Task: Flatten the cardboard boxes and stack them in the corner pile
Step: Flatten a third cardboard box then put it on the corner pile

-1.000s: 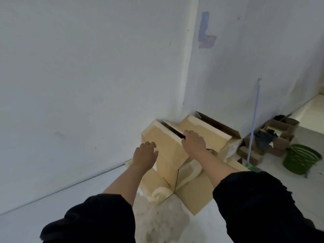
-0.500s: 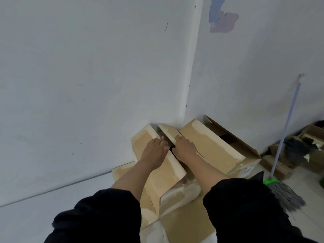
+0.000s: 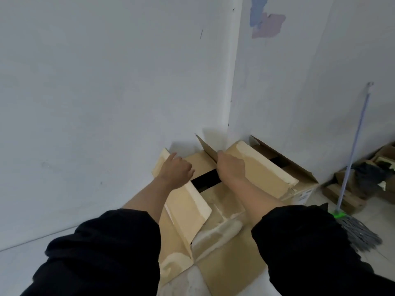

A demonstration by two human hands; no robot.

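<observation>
- Location: the cardboard box (image 3: pixel 213 201) under work sits on the floor in the corner where the two walls (image 3: pixel 106 92) meet, pushed up against both.
- Condition of box: not flattened. Its top is open, a dark gap shows between the flaps, and the side panels stand up from the floor.
- Left hand (image 3: pixel 176 170): resting on the pale left flap (image 3: pixel 186 201), fingers loosely bent with one finger reaching towards the wall. It seems to press the flap, not grasp it; a firm hold is not evident.
- Right hand (image 3: pixel 230 167): fingers curled over the edge of the brown upright flap (image 3: pixel 208 148) at the back of the opening, grasping it.
- Second box (image 3: pixel 284 174): stands just beside the first on the right, against the right wall, also open at the top and not collapsed.
- Corner pile: some flat cardboard seems to lie on the floor beneath and in front of the first box; how many sheets cannot be told.
- Surroundings: a mop (image 3: pixel 350 167) leans on the right wall, with more small boxes (image 3: pixel 363 180) beyond it.
- Assessment: the task appears to be at an early to middle stage. The step in hand looks like opening out the flaps of the first box. Remaining, by judgement: collapse this box, lay it flat, then treat the second box likewise.
</observation>
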